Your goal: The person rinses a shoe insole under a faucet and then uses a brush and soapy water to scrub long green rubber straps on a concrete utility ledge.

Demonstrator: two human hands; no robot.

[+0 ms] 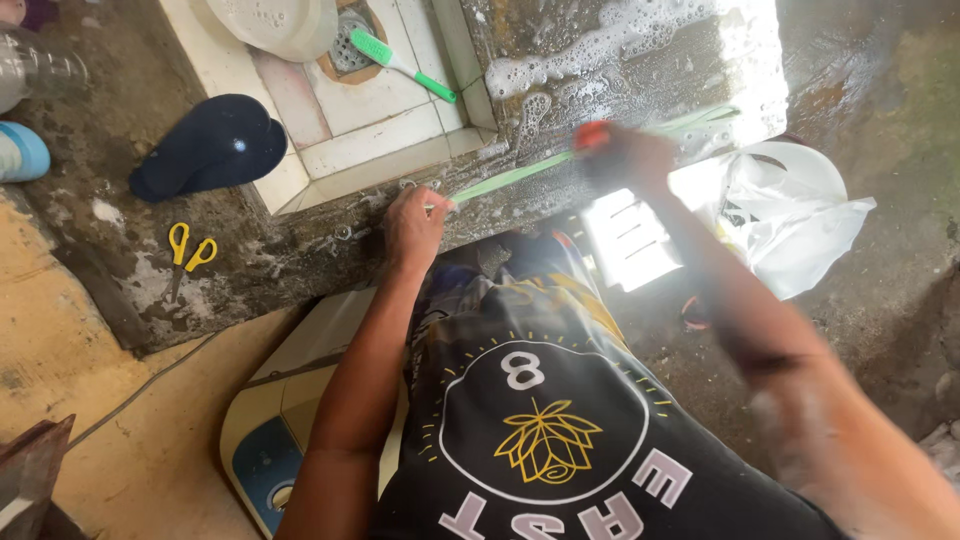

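The left hand [412, 225] presses on the near edge of the wet, soapy desk [300, 250], its fingers [425, 200] pinched on the near end of a long pale green strip [520, 175] that lies slantwise across the foam. The right hand [625, 160] is blurred; it seems closed around something orange-red [592, 133] on the strip, but how its fingers stand I cannot tell. Left of the hands lie yellow-handled scissors [187, 250] and a dark blue cap [210, 145]. Farther off, a green brush [400, 63] rests in the tiled sink [370, 110]. A white plastic bag [790, 220] sits to the right.
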